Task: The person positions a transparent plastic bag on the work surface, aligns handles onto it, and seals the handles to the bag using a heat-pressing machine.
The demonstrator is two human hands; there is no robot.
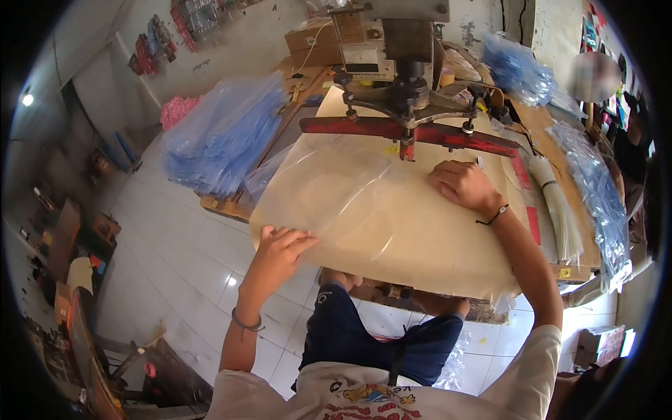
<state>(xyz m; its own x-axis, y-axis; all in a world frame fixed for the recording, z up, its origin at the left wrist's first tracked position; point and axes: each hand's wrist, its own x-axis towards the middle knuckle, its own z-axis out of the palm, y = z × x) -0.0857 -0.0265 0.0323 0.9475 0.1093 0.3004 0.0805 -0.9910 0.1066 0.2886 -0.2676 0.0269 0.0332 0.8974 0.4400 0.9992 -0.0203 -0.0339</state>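
A clear plastic sheet (336,183) lies over the left part of a brown paper-covered board (448,241). At the sheet's near left edge, my left hand (281,250) has its thumb and fingers closed on the plastic. My right hand (463,185) rests on the brown surface at the right, fingers curled down; what is under the fingertips is hidden. Just beyond both hands, a long red bar (378,127) hangs across the board from a dark metal press head (413,101).
A pile of bluish clear plastic sheets (227,133) stands on the left. More plastic bundles (518,68) lie at the back right, and a bundle of pale strips (558,206) lies right of the board. Cardboard boxes (311,45) stand behind. Another person (633,140) is at the far right.
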